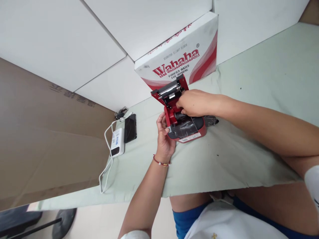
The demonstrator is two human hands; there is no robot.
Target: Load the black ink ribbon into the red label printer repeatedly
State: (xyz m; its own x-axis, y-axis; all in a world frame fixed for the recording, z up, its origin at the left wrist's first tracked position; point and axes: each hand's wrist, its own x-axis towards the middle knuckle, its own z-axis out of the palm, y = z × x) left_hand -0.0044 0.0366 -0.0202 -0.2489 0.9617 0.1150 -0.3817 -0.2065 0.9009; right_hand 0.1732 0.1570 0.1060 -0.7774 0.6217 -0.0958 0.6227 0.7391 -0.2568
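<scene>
A small red printer (189, 130) stands on the pale green tabletop (249, 146) with its red lid (170, 91) tipped up and open. My left hand (163, 136) grips the printer's left side, fingers curled against the red body. My right hand (193, 103) reaches into the open compartment from the right, its fingers bent down inside; what they touch or hold is hidden. A clear plastic wrap lies over the printer's dark front part.
A white and red Wahaha carton (196, 49) stands just behind the printer. To the left lie a black phone (130, 127) and a white power bank (117, 142) with a white cable (106, 169). White boards form the wall; brown cardboard (45, 139) lies at left.
</scene>
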